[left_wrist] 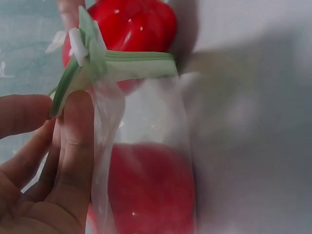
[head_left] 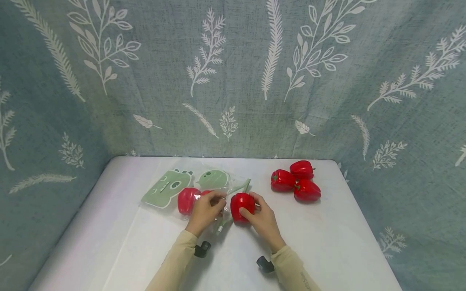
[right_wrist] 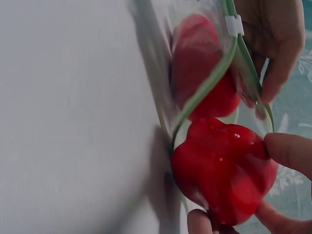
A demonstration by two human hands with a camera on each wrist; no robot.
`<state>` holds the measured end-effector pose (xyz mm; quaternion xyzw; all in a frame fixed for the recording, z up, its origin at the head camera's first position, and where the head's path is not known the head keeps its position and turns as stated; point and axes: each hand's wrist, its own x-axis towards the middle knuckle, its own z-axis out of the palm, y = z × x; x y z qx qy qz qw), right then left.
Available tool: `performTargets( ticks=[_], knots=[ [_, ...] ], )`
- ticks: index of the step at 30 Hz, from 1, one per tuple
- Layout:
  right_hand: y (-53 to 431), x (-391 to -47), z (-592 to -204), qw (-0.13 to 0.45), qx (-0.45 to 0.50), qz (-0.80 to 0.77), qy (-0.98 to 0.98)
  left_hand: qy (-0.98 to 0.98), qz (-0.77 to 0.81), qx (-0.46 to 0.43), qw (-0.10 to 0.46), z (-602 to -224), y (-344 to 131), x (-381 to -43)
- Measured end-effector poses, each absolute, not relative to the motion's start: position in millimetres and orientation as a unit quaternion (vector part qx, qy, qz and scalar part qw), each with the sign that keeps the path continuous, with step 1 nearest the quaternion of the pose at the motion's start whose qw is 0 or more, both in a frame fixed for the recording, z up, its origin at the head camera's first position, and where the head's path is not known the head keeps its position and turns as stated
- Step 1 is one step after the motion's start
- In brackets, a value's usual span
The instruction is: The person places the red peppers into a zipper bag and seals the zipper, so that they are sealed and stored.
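A clear zip bag [head_left: 165, 189] with green cartoon prints lies on the table, its green-edged mouth spread apart toward the right. My left hand [head_left: 206, 209] pinches the green zip edge [left_wrist: 58, 95] between thumb and finger, close to the white slider [right_wrist: 234, 26]. Red bell peppers [head_left: 188, 201] show through the plastic, partly hidden by that hand. With thumb and fingers, my right hand [head_left: 267, 221] grips another red bell pepper [right_wrist: 224, 170] right at the opening. In the right wrist view this pepper overlaps the lower end of the mouth.
Three more red bell peppers [head_left: 307, 190] sit grouped at the back right of the white table [head_left: 327, 242]. A leaf-patterned green cloth [head_left: 233, 117] hangs behind the table and along its sides. Small black devices [head_left: 265, 264] are at both wrists.
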<state>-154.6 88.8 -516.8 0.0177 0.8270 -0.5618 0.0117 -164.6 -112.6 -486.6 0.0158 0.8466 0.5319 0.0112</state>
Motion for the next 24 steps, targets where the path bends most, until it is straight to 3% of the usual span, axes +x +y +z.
performTargets(
  ticks=[17,24],
  knots=[
    [72,-163,-514,0.072,-0.007,-0.601,0.796,0.842,0.538,0.036,-0.012,-485,-115,-168],
    [76,-167,-521,0.073,-0.030,-0.672,0.736,0.839,0.544,0.024,-0.006,-482,-116,-169]
  ],
)
